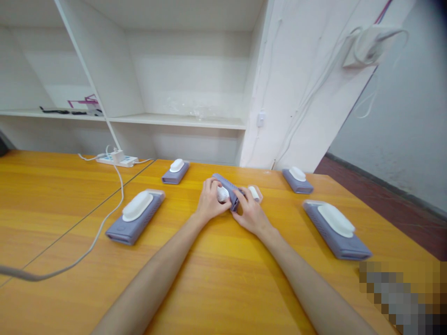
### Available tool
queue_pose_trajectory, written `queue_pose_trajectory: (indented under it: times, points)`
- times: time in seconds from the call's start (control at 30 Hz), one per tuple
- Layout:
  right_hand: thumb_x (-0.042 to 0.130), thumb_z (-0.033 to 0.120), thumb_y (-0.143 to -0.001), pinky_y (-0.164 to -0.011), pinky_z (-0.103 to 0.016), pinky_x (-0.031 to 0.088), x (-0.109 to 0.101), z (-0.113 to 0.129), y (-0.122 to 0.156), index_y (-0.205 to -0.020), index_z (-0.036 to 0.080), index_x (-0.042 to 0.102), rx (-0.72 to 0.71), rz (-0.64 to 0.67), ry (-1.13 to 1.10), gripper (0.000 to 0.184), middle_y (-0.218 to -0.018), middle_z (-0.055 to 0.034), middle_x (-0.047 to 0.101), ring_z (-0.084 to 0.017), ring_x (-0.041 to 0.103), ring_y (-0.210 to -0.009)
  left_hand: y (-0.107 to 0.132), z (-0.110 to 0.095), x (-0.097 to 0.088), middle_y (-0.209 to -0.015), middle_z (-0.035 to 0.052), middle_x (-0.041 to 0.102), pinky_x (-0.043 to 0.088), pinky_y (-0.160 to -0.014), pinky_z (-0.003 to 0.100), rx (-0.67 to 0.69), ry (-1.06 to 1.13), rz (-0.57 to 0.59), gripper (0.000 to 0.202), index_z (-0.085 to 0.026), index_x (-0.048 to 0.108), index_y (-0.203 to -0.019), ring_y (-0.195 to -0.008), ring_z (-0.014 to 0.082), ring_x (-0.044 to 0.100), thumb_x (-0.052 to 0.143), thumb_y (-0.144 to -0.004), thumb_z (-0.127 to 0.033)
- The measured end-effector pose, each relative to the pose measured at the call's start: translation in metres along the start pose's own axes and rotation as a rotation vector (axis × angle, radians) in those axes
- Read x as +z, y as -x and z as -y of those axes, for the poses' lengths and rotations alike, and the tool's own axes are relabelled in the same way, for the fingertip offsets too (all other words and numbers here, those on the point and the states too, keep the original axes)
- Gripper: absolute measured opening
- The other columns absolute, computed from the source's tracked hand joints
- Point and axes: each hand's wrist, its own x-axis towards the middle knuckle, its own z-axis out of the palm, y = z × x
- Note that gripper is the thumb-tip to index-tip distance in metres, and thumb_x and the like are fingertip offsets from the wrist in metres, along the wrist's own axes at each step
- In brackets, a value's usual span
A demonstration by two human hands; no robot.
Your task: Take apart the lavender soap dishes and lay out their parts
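A purple-grey flat device [228, 188] is tilted up on its edge at the middle of the wooden table [216, 274], held between both hands. My left hand [210, 201] curls around its left side, fingers over a white piece [222, 193] on it. My right hand [252, 212] grips its lower right end. Just beyond my right hand a small white part [254, 192] lies on the table.
Several more purple devices with white pads lie around: near left [135, 216], far left [175, 172], far right [297, 180], near right [335, 228]. A white power strip [117, 160] and its cable [101, 230] cross the left side. White shelves [174, 120] stand behind.
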Motion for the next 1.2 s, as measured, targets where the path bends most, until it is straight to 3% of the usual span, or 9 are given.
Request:
queue_pose_trajectory:
  times: [0.3,0.53,0.87,1.03,1.2]
  points:
    - [0.061,0.038,-0.077,-0.094,-0.045,0.044,-0.004,-0.003,0.003,-0.119,0.018,0.051,0.006,0.017,0.001,0.048,-0.107,-0.0108,0.063,-0.026,0.058,-0.101,-0.001,0.003,-0.001,-0.115,0.0102,0.05,0.037,-0.098,0.043,0.027,-0.032,0.101,0.044,-0.021,0.049,-0.111,-0.112,0.0268,0.046,0.06,-0.076,-0.045]
    - [0.059,0.035,-0.08,-0.098,-0.046,0.042,-0.001,-0.005,0.003,-0.12,0.017,0.052,-0.013,0.041,0.01,0.045,-0.112,-0.0109,0.061,-0.025,0.056,-0.105,-0.001,0.009,0.004,-0.123,0.0121,0.047,0.034,-0.101,0.045,-0.043,-0.075,0.056,0.061,-0.021,0.047,-0.116,-0.117,0.0286,0.045,0.064,-0.07,-0.056]
    - [0.057,0.035,-0.082,-0.1,-0.047,0.041,-0.001,-0.007,0.003,-0.124,0.018,0.049,0.002,0.035,-0.014,0.045,-0.118,-0.0118,0.058,-0.026,0.053,-0.111,-0.001,0.013,0.007,-0.111,0.0108,0.051,0.04,-0.09,0.042,-0.165,-0.148,0.017,0.074,-0.021,0.048,-0.116,-0.107,0.0294,0.049,0.068,-0.06,-0.065]
    - [0.058,0.035,-0.082,-0.102,-0.048,0.04,-0.003,-0.007,0.003,-0.123,0.018,0.048,0.008,0.048,-0.047,0.045,-0.117,-0.0104,0.059,-0.025,0.053,-0.111,-0.006,0.006,0.006,-0.113,0.0129,0.055,0.039,-0.087,0.046,-0.206,-0.203,0.083,0.075,-0.021,0.048,-0.117,-0.106,0.0326,0.048,0.068,-0.059,-0.065]
    - [0.058,0.035,-0.082,-0.102,-0.049,0.038,-0.003,-0.006,0.003,-0.124,0.019,0.047,0.014,0.052,-0.069,0.046,-0.116,-0.0104,0.059,-0.025,0.054,-0.11,-0.015,-0.009,0.004,-0.101,0.0158,0.061,0.04,-0.082,0.048,-0.22,-0.333,0.154,0.067,-0.02,0.053,-0.11,-0.097,0.0358,0.052,0.066,-0.061,-0.065]
